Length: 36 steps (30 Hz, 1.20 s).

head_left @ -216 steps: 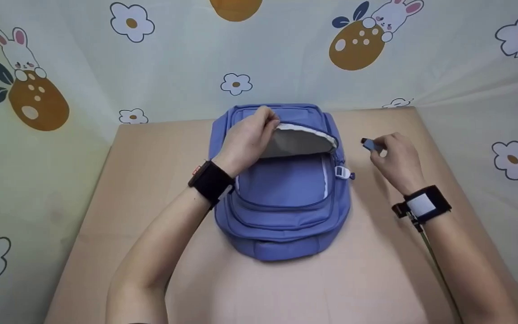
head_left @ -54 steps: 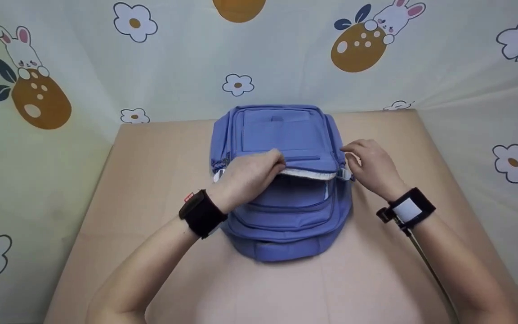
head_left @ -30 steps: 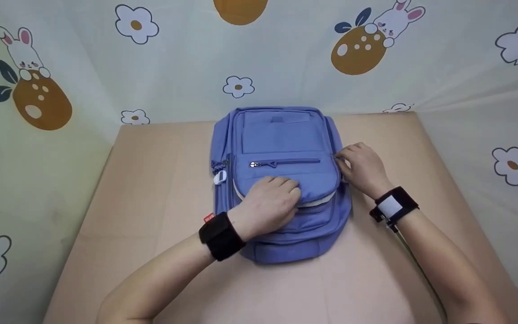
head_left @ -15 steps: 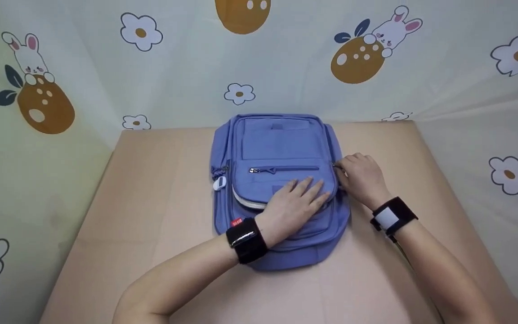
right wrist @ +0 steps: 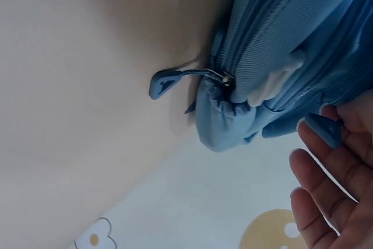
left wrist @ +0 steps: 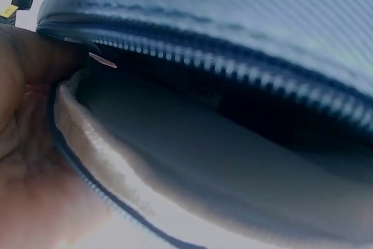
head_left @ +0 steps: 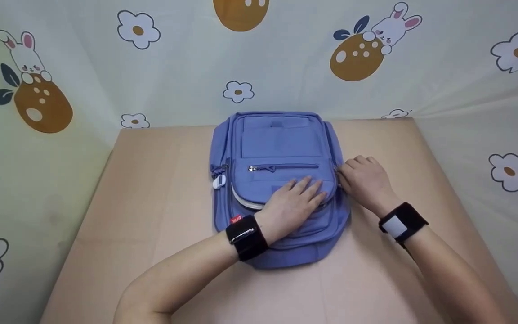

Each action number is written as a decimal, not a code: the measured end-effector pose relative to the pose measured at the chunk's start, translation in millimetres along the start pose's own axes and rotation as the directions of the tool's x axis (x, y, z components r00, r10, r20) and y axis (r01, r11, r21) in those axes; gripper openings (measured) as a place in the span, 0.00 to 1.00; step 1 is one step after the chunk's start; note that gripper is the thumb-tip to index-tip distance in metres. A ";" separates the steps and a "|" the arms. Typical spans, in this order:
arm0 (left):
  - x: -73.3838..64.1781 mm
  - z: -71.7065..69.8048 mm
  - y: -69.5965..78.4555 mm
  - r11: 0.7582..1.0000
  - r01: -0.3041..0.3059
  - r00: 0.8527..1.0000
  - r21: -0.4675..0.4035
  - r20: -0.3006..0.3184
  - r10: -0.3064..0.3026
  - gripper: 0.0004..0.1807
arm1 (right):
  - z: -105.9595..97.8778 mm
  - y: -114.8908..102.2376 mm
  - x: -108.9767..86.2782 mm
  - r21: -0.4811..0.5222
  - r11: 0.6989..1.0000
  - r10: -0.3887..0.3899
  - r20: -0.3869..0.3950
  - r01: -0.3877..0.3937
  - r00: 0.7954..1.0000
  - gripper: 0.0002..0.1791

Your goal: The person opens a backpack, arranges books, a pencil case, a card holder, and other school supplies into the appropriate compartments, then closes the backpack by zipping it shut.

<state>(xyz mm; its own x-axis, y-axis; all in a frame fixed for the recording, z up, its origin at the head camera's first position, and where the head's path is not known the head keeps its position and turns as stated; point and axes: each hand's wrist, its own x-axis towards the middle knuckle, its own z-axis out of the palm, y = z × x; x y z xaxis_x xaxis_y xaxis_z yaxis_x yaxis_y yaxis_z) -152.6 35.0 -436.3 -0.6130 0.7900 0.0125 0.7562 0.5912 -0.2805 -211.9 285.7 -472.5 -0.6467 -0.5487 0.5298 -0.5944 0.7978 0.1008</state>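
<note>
A blue backpack (head_left: 281,139) lies on its back. My left hand (head_left: 290,207) rests on the lower front pocket flap (head_left: 259,184), fingers straight and spread. The pocket's zipper is partly undone: its pale inner edge (head_left: 246,202) shows at the lower left, and the left wrist view looks into the grey-lined opening (left wrist: 192,138). At the bag's right side, my right hand (head_left: 367,182) pinches a blue triangular zipper pull (right wrist: 326,129) between thumb and index finger, the other fingers loosely bent. What lies deep in the pocket is too dark to tell.
Another zipper pull (right wrist: 166,83) hangs at the bag's side. A white buckle (head_left: 219,182) sits on its left edge. The bag lies on a tan board (head_left: 160,180), with a patterned cloth (head_left: 173,67) behind and at both sides.
My left hand, which held the flap raised, now lies flat on the lowered flap. My right hand, earlier holding a small blue-grey object off to the right, now pinches the zipper pull.
</note>
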 end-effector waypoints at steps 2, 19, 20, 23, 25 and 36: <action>-0.2 0.2 0.1 1.000 -0.001 1.000 -0.003 0.002 0.001 0.28 | -5.0 -3.5 -3.6 -0.006 1.000 -0.017 0.006 0.017 1.000 0.09; -1.8 3.8 -2.0 0.999 -0.014 1.000 -0.037 -0.022 0.013 0.28 | -39.1 -62.7 -27.3 0.036 0.995 -0.092 0.017 0.092 0.996 0.11; -2.0 3.5 -2.6 0.999 -0.018 1.000 -0.043 -0.019 0.017 0.28 | -39.6 -65.0 -27.8 0.040 0.995 -0.092 0.013 0.091 0.996 0.11; -4.6 1.8 -6.3 0.998 -0.034 0.999 -0.059 -0.024 0.032 0.27 | -39.7 -68.6 -27.8 0.050 0.996 -0.076 -0.002 0.076 0.997 0.10; -8.6 0.2 -9.0 0.996 -0.050 0.998 -0.071 -0.037 0.047 0.26 | -39.2 -68.7 -28.1 0.057 0.997 -0.060 -0.012 0.060 0.998 0.10; -59.0 8.8 -27.9 0.999 -0.028 0.991 -0.021 -0.130 0.025 0.26 | -38.2 -69.1 -29.8 0.105 0.994 -0.010 -0.036 0.014 0.999 0.10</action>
<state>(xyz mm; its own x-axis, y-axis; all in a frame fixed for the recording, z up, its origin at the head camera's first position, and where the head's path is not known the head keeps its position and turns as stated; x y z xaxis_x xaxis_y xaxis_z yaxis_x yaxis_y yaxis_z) -139.6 -29.5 -437.6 -0.5592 0.8188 0.1300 0.7775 0.5723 -0.2605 -133.3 256.5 -463.1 -0.6227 -0.5477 0.5588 -0.6504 0.7594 0.0195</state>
